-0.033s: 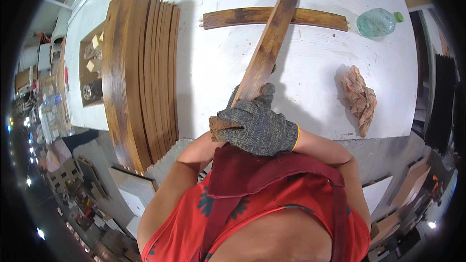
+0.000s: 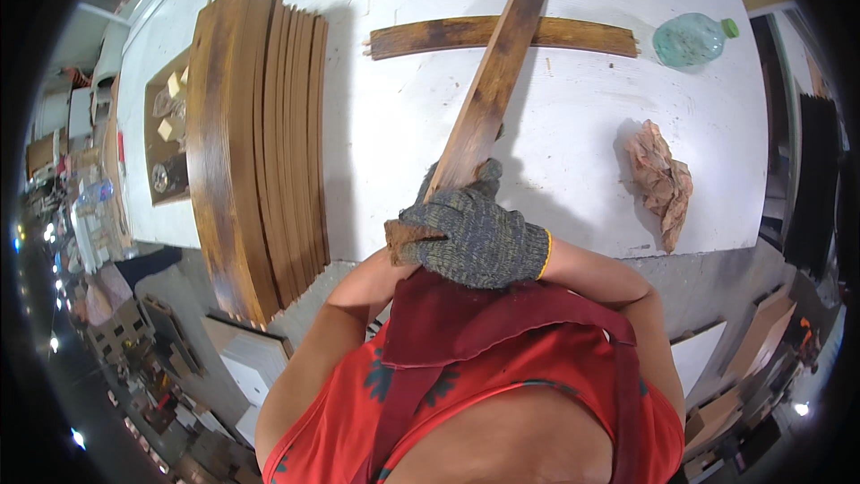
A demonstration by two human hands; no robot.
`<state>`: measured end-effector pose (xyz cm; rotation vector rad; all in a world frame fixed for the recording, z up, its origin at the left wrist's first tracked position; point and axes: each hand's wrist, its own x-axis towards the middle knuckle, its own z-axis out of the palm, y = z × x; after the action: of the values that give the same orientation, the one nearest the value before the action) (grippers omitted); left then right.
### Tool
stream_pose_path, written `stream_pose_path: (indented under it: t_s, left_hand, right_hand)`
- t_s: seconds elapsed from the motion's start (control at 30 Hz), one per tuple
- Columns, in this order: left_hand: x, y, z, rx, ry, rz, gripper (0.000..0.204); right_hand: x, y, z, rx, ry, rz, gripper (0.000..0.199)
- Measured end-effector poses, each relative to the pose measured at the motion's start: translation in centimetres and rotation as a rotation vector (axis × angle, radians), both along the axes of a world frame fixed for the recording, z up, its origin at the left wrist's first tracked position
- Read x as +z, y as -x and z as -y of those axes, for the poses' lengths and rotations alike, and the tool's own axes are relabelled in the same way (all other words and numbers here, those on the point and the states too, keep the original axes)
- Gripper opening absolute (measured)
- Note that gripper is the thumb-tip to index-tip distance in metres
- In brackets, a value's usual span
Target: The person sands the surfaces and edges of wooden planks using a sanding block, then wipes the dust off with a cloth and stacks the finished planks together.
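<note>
A brown-stained wooden slat point(image 2: 494, 81) slants up and away from me over the white table. My left hand point(image 2: 488, 176), gloved and mostly hidden, grips the slat near its close end; its fingers show at the slat's edges. My right hand point(image 2: 475, 237), in a grey knit glove with a yellow cuff, lies across the same end, closed on a rough brown pad point(image 2: 410, 240). The pad's exact kind is unclear. Beyond, a second slat point(image 2: 430, 37) with pegged ends lies crosswise on the table, under the far part of the held one.
On the left, a stack of slats point(image 2: 235, 152) overhangs the near edge of the white table point(image 2: 385, 125). Behind it sits a cardboard box point(image 2: 158, 193) of small parts. A green-capped bottle point(image 2: 688, 40) lies at far right, above crumpled brown paper point(image 2: 661, 181).
The whole view has shifted very slightly. Both hands, the slat and the pad keep the same places relative to each other.
</note>
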<state>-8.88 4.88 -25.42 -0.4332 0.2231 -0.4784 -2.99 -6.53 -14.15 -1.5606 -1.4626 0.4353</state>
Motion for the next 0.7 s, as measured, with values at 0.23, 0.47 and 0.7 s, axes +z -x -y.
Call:
stream_pose_path:
  t_s: [0.23, 0.47, 0.7]
  left_hand:
    - [1.7, 1.3, -0.8, 0.048, -0.138, -0.026, 0.068]
    - [2.5, 1.8, -1.9, 0.100, -0.193, -0.037, 0.071]
    - [3.3, 1.2, -2.2, 0.164, -0.194, -0.018, 0.074]
  right_hand:
    - [-4.9, -11.3, 0.3, -0.203, -0.026, 0.613, 0.040]
    - [-8.1, -28.6, -0.3, -0.661, 0.268, 0.646, 0.027]
    - [-5.7, -26.4, 4.9, -0.991, -0.038, -0.498, 0.042]
